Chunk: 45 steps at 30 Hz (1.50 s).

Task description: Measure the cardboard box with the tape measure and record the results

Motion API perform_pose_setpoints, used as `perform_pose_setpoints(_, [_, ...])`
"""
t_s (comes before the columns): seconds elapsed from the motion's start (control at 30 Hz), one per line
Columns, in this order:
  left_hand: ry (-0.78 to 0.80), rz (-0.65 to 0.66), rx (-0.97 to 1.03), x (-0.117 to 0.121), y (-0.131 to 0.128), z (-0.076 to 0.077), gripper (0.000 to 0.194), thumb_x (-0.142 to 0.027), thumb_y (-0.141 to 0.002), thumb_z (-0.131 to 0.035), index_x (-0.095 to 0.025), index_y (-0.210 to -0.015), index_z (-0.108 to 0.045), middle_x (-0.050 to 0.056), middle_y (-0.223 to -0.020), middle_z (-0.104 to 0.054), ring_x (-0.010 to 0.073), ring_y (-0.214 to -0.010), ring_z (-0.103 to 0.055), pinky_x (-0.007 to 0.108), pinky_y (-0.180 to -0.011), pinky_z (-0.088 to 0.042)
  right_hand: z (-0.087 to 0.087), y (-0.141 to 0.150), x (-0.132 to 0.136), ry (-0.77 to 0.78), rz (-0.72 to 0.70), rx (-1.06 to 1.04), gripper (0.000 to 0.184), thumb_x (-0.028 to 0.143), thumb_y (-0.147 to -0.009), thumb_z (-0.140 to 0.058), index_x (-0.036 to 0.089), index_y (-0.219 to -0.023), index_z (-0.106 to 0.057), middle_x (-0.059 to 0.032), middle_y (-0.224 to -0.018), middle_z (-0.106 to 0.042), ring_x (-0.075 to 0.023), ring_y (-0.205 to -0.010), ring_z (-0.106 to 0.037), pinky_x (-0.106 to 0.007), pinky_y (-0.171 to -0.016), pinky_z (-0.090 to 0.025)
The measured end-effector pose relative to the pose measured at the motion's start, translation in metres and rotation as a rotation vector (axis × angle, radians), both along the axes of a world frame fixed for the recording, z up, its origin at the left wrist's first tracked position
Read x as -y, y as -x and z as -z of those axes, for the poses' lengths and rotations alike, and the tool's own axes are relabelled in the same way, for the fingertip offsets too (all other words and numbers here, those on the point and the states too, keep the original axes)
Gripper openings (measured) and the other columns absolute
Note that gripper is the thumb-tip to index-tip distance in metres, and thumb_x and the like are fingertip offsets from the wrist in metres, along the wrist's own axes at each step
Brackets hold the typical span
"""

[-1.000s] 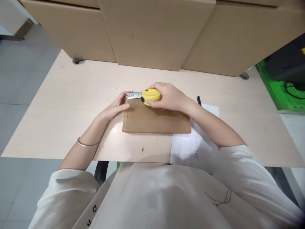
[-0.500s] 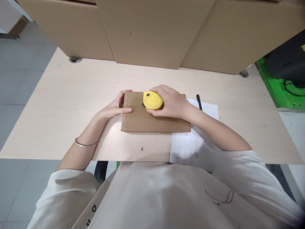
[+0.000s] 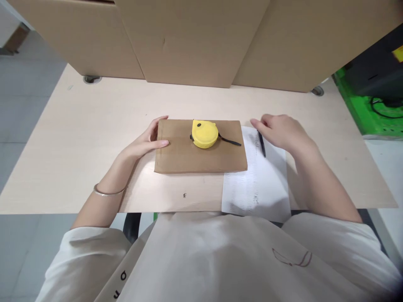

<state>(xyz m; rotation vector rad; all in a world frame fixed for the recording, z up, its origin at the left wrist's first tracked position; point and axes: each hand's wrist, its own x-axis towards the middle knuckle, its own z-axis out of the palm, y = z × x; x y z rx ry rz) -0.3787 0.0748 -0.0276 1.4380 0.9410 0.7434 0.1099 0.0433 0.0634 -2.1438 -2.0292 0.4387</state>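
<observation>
A flat brown cardboard box (image 3: 179, 157) lies on the desk in front of me. My left hand (image 3: 147, 140) grips its left end, thumb on top and fingers behind the far corner. On the box rests a yellow tape measure (image 3: 205, 135), its black wrist strap trailing right; neither hand touches it. My right hand (image 3: 281, 132) is right of the box with curled fingers, over the upper end of a black pen (image 3: 262, 146). Whether those fingers hold anything is hidden. Under the pen lies a printed paper sheet (image 3: 239, 193), partly beneath the box.
Large cardboard boxes (image 3: 189, 42) stand along the back of the pale desk (image 3: 56, 167). To the right, a green crate (image 3: 355, 105) holds a black object with a cable. Cable holes (image 3: 92, 79) are set into the desk's far corners.
My right hand has let go of the tape measure, leaving it on the box, and has moved right to the pen. The left hand keeps its hold on the box.
</observation>
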Motion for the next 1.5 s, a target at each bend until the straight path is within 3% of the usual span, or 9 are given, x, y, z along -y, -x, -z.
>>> perform_pose_setpoints(0.07, [0.000,-0.013,-0.009,0.000,0.000,0.001,0.121,-0.068,-0.076,-0.114,-0.037,-0.179,-0.059,0.016,-0.188,-0.059,0.0519,-0.177,-0.056,0.060,-0.142,-0.060,0.018,-0.026,0.000,0.189,0.120,0.086,0.066,0.065,-0.114,-0.079,0.030,-0.063,-0.057,-0.0096,-0.065,-0.056,-0.0300,-0.064,-0.052,-0.052,-0.078,-0.050])
perform_pose_setpoints(0.17, [-0.009,-0.022,-0.022,0.001,0.002,0.002,0.123,-0.068,-0.077,-0.113,-0.037,-0.182,-0.058,0.016,-0.190,-0.058,0.0532,-0.178,-0.055,0.061,-0.142,-0.060,0.044,-0.045,0.009,0.361,0.170,-0.006,0.066,0.063,-0.109,-0.089,0.030,-0.060,-0.059,-0.0074,-0.064,-0.056,-0.0263,-0.059,-0.044,-0.048,-0.076,-0.047])
perform_pose_setpoints(0.37, [-0.016,-0.024,-0.027,0.003,0.003,0.000,0.119,-0.069,-0.079,-0.113,-0.038,-0.181,-0.060,0.016,-0.190,-0.060,0.0528,-0.177,-0.057,0.059,-0.141,-0.062,0.043,-0.053,0.038,0.276,-0.005,-0.414,0.062,0.077,-0.110,-0.073,0.029,-0.071,-0.062,-0.0065,-0.072,-0.061,-0.0272,-0.070,-0.053,-0.043,-0.071,-0.047])
perform_pose_setpoints(0.5, [-0.013,-0.018,-0.036,0.005,0.000,-0.004,0.121,-0.072,-0.079,-0.112,-0.036,-0.182,-0.059,0.017,-0.188,-0.061,0.0536,-0.177,-0.056,0.062,-0.142,-0.061,0.043,-0.050,0.055,0.203,0.065,-0.701,0.062,0.084,-0.091,-0.089,0.031,-0.077,-0.059,0.0007,-0.059,-0.049,-0.0207,-0.055,-0.043,-0.038,-0.056,-0.037])
perform_pose_setpoints(0.67, [-0.016,-0.016,-0.041,0.006,-0.001,-0.006,0.118,-0.072,-0.080,-0.112,-0.036,-0.180,-0.059,0.016,-0.188,-0.060,0.0524,-0.177,-0.056,0.060,-0.141,-0.061,0.066,-0.035,0.065,0.100,0.167,-0.870,0.069,0.076,-0.080,-0.105,0.030,-0.075,-0.053,-0.0034,-0.061,-0.067,-0.0138,-0.045,-0.042,-0.032,-0.048,-0.035])
perform_pose_setpoints(0.77, [-0.017,-0.017,-0.046,0.006,-0.001,-0.006,0.118,-0.071,-0.079,-0.112,-0.038,-0.179,-0.060,0.016,-0.187,-0.061,0.0523,-0.176,-0.057,0.060,-0.140,-0.062,0.074,-0.032,0.064,0.070,0.214,-0.901,0.070,0.082,-0.078,-0.104,0.029,-0.075,-0.058,-0.0094,-0.070,-0.078,-0.0168,-0.046,-0.054,-0.033,-0.043,-0.041])
perform_pose_setpoints(0.93, [0.001,-0.022,-0.049,0.008,0.000,-0.008,0.119,-0.070,-0.081,-0.111,-0.038,-0.182,-0.058,0.015,-0.192,-0.057,0.0526,-0.181,-0.051,0.060,-0.146,-0.056,0.074,-0.039,0.057,-0.008,0.202,-0.847,0.060,0.062,-0.063,-0.117,0.030,-0.071,-0.066,-0.0048,-0.063,-0.072,-0.0213,-0.055,-0.065,-0.038,-0.054,-0.060])
perform_pose_setpoints(1.23, [0.006,-0.017,-0.052,0.009,0.003,-0.009,0.115,-0.066,-0.082,-0.112,-0.038,-0.181,-0.058,0.015,-0.188,-0.060,0.0507,-0.176,-0.056,0.055,-0.140,-0.061,0.072,-0.047,0.048,0.030,0.137,-0.804,0.069,0.071,-0.070,-0.115,0.031,-0.062,-0.059,-0.0005,-0.051,-0.060,-0.0168,-0.048,-0.050,-0.036,-0.051,-0.045])
perform_pose_setpoints(1.5, [0.015,-0.005,-0.087,0.011,0.001,-0.012,0.120,-0.070,-0.084,-0.109,-0.037,-0.186,-0.052,0.016,-0.192,-0.055,0.0536,-0.180,-0.051,0.063,-0.147,-0.054,0.075,-0.047,0.048,0.050,0.126,-0.805,0.075,0.079,-0.070,-0.114,0.029,-0.062,-0.059,-0.0013,-0.054,-0.061,-0.0158,-0.051,-0.051,-0.035,-0.054,-0.046])
